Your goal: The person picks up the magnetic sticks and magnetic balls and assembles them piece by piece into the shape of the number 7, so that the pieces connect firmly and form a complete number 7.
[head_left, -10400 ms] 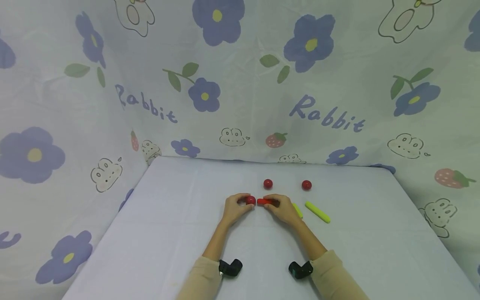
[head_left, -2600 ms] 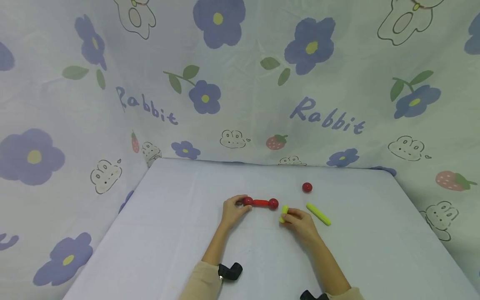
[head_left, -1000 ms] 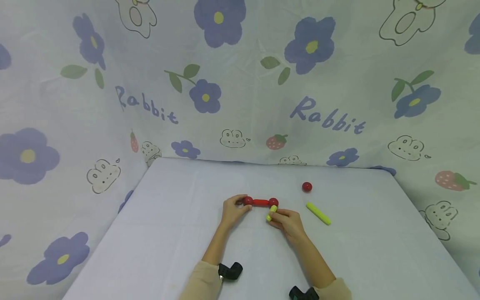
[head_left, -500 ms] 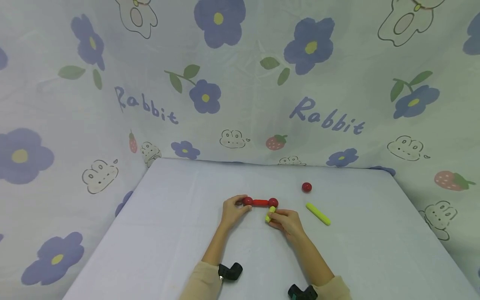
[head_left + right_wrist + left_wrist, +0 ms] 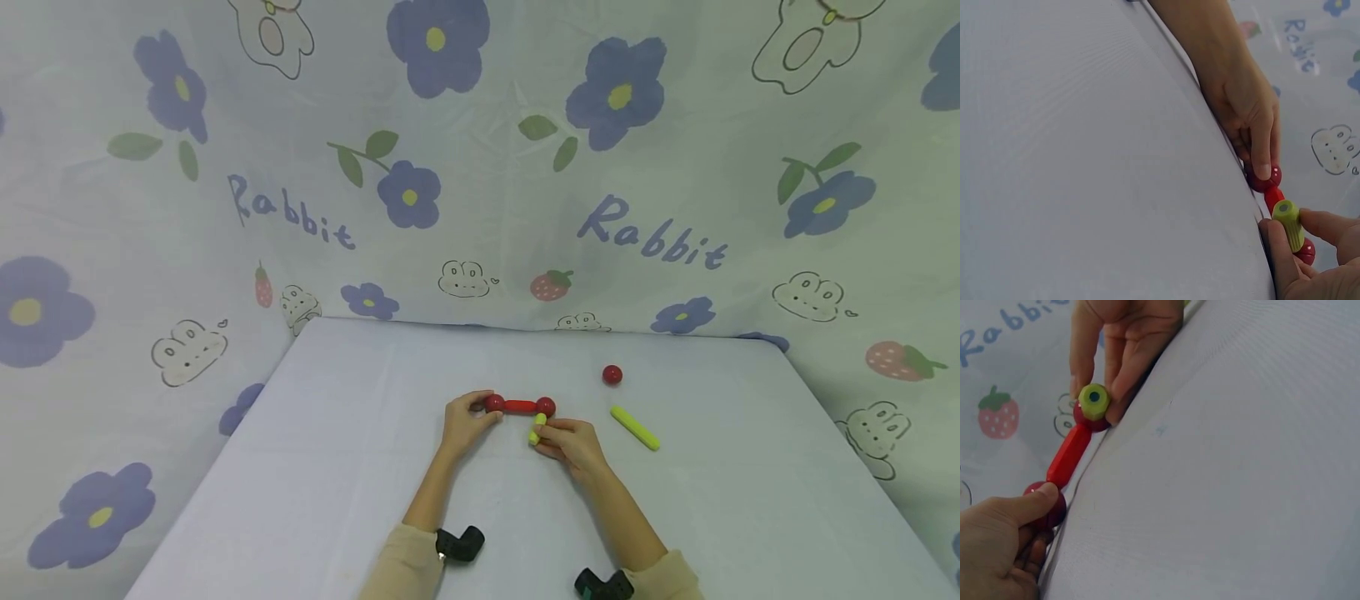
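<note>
A red rod lies between two dark red balls, touching both. My left hand pinches the left ball between thumb and fingers. With thumb and fingers, my right hand grips a yellow-green rod, whose far end meets the right ball on the near side. The left wrist view looks onto the free end of that yellow-green rod, which has a dark round spot. In the right wrist view its grooved side shows, partly covering the right ball.
A loose red ball sits farther back to the right. Nearer than it, another yellow-green rod lies slantwise. The white-covered table backs onto a patterned cloth. Each wrist carries a black camera.
Ten seconds ago, the red rod was in my right hand; it now joins two balls. Since then my right hand has taken up a yellow-green rod and brought it leftward to the right ball.
</note>
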A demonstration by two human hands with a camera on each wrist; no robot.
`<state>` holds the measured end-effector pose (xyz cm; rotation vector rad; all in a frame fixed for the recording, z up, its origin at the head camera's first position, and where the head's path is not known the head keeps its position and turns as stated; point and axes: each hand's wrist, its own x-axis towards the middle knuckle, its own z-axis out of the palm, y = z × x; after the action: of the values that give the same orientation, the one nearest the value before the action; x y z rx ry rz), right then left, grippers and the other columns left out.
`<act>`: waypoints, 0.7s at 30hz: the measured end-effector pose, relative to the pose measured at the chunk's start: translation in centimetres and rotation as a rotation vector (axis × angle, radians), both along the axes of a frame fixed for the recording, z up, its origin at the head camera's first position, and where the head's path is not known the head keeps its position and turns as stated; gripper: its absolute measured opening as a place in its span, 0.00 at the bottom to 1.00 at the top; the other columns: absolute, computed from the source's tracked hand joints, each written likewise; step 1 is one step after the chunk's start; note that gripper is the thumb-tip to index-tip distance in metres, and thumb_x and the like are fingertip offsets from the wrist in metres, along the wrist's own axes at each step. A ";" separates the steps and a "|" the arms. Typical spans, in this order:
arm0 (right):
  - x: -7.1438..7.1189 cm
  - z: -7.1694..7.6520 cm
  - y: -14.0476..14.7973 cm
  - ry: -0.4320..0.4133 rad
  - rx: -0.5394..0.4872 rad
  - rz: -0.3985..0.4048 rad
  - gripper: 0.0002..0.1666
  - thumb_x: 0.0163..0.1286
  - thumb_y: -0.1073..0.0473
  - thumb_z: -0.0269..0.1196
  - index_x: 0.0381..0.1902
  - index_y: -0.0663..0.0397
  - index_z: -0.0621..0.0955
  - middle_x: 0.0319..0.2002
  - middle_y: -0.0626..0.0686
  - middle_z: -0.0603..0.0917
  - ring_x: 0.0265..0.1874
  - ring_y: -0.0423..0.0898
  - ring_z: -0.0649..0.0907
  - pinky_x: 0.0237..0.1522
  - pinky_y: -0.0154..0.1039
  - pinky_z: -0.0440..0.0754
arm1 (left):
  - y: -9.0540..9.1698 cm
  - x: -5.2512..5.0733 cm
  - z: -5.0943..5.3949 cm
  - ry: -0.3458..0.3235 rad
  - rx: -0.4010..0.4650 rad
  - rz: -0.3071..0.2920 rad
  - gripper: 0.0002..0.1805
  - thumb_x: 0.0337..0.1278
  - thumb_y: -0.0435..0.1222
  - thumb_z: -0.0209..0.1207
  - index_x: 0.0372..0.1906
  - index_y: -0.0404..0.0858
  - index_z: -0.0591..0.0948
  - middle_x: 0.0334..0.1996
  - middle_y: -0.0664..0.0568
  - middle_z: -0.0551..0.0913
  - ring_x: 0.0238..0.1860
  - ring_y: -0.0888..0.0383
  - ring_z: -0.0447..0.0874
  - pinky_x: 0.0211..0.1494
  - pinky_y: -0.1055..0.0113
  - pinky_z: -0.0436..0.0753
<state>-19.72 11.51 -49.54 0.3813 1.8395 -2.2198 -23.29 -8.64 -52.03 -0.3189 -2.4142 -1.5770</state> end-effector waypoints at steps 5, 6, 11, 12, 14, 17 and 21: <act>0.2 0.1 -0.2 0.007 0.000 0.007 0.25 0.60 0.69 0.64 0.52 0.81 0.72 0.39 0.62 0.82 0.32 0.47 0.85 0.39 0.42 0.84 | 0.0 0.0 -0.1 0.010 0.006 -0.004 0.21 0.43 0.32 0.70 0.46 0.29 0.82 0.42 0.40 0.85 0.39 0.49 0.82 0.46 0.60 0.81; 0.2 0.2 -0.2 0.011 0.000 0.007 0.25 0.60 0.69 0.64 0.52 0.81 0.72 0.39 0.62 0.82 0.32 0.47 0.86 0.39 0.42 0.84 | 0.0 0.0 0.0 0.009 0.009 -0.006 0.21 0.43 0.31 0.70 0.46 0.29 0.82 0.42 0.40 0.85 0.39 0.49 0.82 0.46 0.60 0.81; 0.1 0.1 -0.3 0.019 0.001 -0.006 0.24 0.60 0.70 0.64 0.51 0.80 0.73 0.37 0.61 0.83 0.32 0.48 0.86 0.38 0.42 0.84 | 0.0 0.1 0.1 0.009 0.003 -0.006 0.21 0.42 0.32 0.70 0.46 0.29 0.82 0.42 0.41 0.85 0.39 0.49 0.82 0.45 0.61 0.81; 0.1 0.1 -0.3 0.021 0.000 -0.007 0.24 0.60 0.70 0.64 0.51 0.81 0.73 0.37 0.61 0.83 0.32 0.48 0.86 0.38 0.42 0.84 | 0.0 0.1 0.1 0.008 0.001 -0.004 0.21 0.42 0.32 0.71 0.46 0.29 0.82 0.42 0.41 0.85 0.39 0.49 0.82 0.45 0.61 0.81; 0.1 0.0 -0.3 0.020 -0.003 -0.010 0.23 0.60 0.70 0.64 0.51 0.80 0.73 0.36 0.60 0.83 0.31 0.47 0.86 0.37 0.41 0.84 | 0.0 0.1 0.1 0.005 -0.001 -0.001 0.21 0.42 0.32 0.71 0.46 0.29 0.82 0.42 0.41 0.85 0.39 0.50 0.82 0.45 0.62 0.81; 0.2 0.0 -0.3 0.022 -0.003 -0.007 0.23 0.60 0.70 0.64 0.50 0.80 0.73 0.35 0.59 0.83 0.31 0.47 0.86 0.37 0.41 0.84 | 0.0 0.1 0.0 0.004 -0.001 0.005 0.21 0.42 0.31 0.70 0.46 0.30 0.82 0.41 0.41 0.85 0.38 0.50 0.82 0.45 0.62 0.81; 0.2 0.0 -0.3 0.026 0.003 0.002 0.23 0.60 0.70 0.64 0.50 0.80 0.73 0.34 0.59 0.83 0.30 0.46 0.85 0.36 0.40 0.84 | 0.1 0.1 0.0 0.025 -0.013 0.009 0.21 0.41 0.31 0.71 0.45 0.29 0.82 0.40 0.41 0.85 0.37 0.50 0.82 0.44 0.63 0.81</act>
<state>-19.54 11.25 -49.59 0.3528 1.8558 -2.2314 -23.23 -8.58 -52.02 -0.3273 -2.4048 -1.5455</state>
